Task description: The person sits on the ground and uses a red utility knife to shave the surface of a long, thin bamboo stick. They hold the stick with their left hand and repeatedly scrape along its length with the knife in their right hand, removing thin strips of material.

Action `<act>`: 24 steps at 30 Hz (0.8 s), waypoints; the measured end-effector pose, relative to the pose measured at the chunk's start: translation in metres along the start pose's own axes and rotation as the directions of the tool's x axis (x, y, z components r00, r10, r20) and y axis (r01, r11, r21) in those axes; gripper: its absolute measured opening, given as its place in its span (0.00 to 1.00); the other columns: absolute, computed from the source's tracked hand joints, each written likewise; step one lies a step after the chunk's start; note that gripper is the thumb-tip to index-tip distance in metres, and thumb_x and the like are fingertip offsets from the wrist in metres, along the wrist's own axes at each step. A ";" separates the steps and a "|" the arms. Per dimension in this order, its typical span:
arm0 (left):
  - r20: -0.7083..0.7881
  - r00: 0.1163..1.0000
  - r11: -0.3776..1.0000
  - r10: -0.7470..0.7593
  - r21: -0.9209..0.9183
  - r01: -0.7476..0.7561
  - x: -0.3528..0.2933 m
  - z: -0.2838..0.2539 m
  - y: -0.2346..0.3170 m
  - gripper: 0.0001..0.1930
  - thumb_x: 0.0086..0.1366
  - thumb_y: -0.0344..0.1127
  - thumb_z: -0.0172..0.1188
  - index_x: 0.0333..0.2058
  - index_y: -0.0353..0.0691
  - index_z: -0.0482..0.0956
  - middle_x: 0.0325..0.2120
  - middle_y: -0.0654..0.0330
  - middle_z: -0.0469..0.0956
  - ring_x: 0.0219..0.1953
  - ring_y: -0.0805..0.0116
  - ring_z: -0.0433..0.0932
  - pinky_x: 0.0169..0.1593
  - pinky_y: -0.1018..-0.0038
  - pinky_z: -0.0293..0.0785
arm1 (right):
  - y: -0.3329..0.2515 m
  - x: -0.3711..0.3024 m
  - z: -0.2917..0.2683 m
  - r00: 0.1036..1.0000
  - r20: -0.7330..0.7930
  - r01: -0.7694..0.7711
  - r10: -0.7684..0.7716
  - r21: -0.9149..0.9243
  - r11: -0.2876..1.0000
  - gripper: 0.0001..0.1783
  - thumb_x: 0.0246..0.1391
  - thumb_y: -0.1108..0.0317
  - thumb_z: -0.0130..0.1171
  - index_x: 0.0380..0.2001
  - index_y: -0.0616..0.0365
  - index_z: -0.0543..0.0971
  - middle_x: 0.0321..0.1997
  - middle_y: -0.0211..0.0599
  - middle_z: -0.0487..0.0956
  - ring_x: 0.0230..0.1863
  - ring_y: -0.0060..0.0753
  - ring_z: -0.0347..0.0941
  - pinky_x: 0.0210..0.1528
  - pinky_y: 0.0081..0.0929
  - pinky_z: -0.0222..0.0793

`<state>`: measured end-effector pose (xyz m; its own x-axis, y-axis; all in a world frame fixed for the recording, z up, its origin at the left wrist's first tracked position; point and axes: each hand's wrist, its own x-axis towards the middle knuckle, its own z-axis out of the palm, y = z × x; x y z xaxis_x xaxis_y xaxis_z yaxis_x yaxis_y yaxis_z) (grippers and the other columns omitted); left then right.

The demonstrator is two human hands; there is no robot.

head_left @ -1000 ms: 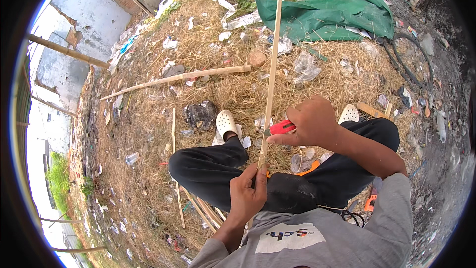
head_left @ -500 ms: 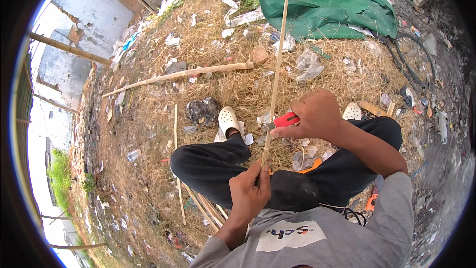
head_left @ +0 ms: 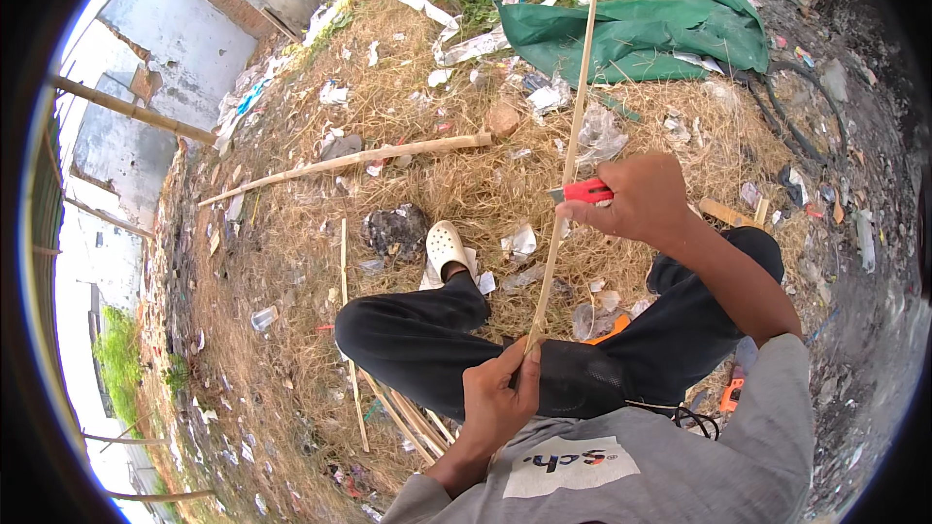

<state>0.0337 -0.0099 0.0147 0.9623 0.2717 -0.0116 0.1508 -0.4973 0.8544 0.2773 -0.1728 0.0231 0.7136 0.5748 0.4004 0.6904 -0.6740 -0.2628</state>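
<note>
My left hand point(head_left: 500, 390) is closed round the lower end of a long, thin bamboo strip point(head_left: 581, 107), just above my lap. From there the strip rises away from me, tilted a little to the right, past the top of the view. In my right hand point(head_left: 643, 202) is a red utility knife point(head_left: 588, 191), gripped by its handle. Its short blade points left and lies across the strip, about midway up. The right thumb sits along the strip below the blade. Several more bamboo strips point(head_left: 403, 417) lie beside my left thigh.
A thick bamboo pole point(head_left: 349, 161) lies on dry grass ahead, near a dark lump point(head_left: 396, 231). Farther off is a crumpled green tarp point(head_left: 641, 34) with black hose point(head_left: 825, 121) beside it. An orange tool point(head_left: 731, 394) rests by my right hip. Litter is scattered all round.
My right hand with the knife has moved farther up the strip, away from my left hand. The strip's far end has swung to the right.
</note>
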 end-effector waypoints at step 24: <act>0.025 1.000 0.994 -0.015 -0.111 0.017 -0.004 -0.003 0.002 0.11 0.69 0.32 0.55 0.44 0.32 0.81 0.13 0.64 0.69 0.17 0.83 0.68 0.23 0.81 0.65 | -0.017 -0.015 0.001 0.982 -0.062 0.179 -0.176 0.050 0.983 0.40 0.42 0.25 0.59 0.08 0.55 0.72 0.07 0.38 0.65 0.11 0.43 0.67 0.15 0.37 0.60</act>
<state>0.0296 -0.0097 0.0185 0.9654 0.2583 -0.0370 0.1413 -0.3984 0.9063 0.2546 -0.1694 0.0210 0.5721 0.6548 0.4940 0.8122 -0.5361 -0.2300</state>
